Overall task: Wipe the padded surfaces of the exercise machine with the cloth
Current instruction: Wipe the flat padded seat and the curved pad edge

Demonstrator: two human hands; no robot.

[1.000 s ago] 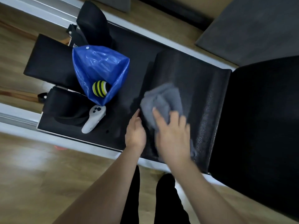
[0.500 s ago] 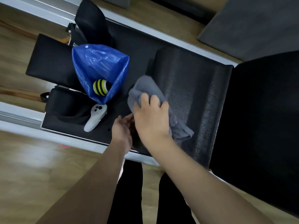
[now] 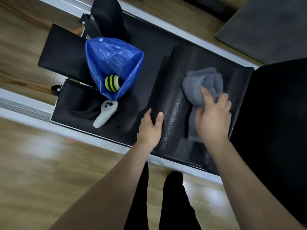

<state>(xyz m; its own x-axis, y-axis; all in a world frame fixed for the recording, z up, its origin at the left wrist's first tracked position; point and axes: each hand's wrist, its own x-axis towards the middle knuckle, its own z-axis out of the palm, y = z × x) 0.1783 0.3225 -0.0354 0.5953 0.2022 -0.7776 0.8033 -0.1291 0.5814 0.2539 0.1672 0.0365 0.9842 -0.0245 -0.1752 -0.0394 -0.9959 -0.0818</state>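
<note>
A black textured pad (image 3: 176,100) of the exercise machine lies across the middle of the view. A crumpled grey cloth (image 3: 201,82) rests on the pad's right half. My right hand (image 3: 213,120) presses down on the cloth, fingers curled over it. My left hand (image 3: 150,128) grips the pad's left edge, thumb on top, fingers tucked under the edge. A larger smooth black pad (image 3: 274,122) adjoins on the right.
On the flat black section to the left lie a blue plastic bag (image 3: 114,63) holding a yellow-and-black striped ball (image 3: 113,83), and a white handheld controller (image 3: 106,115). Black shoulder pads (image 3: 61,55) sit further left. Metal rails (image 3: 21,105) border the machine; wooden floor surrounds it.
My right hand has swept the cloth from the pad's left part to its right half. My left hand has shifted up to grip the pad's left edge.
</note>
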